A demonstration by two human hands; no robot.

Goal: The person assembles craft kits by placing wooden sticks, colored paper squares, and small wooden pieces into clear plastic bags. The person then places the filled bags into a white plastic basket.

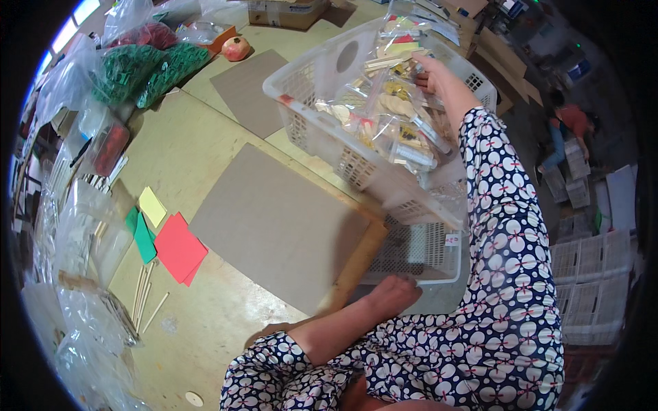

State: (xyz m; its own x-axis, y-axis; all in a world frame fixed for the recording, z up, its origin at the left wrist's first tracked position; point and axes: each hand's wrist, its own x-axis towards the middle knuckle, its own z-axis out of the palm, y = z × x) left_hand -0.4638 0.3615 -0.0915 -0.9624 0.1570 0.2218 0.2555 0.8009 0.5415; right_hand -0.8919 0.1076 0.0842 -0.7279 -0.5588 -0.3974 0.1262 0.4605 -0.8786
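My right hand (436, 77) reaches into a white plastic basket (354, 167) that stands tilted at the table's right side. Its fingers lie against clear plastic bags (398, 103) of wooden sticks, round wooden discs and coloured pieces; whether they grip one is hidden. Below the table's edge, my left hand (395, 297) is beside the near rim of a second white basket (421, 251). The fingers there are curled and turned away, so I cannot tell if they hold anything. A grey board (277, 226) lies on the table to the left.
Red paper pieces (180, 249), green pieces (145, 239), yellow pieces (152, 206) and thin wooden sticks (143, 295) lie on the left. Filled plastic bags (126, 72) and a pomegranate (236, 48) sit farther back. A person (570, 128) bends over plastic baskets at right.
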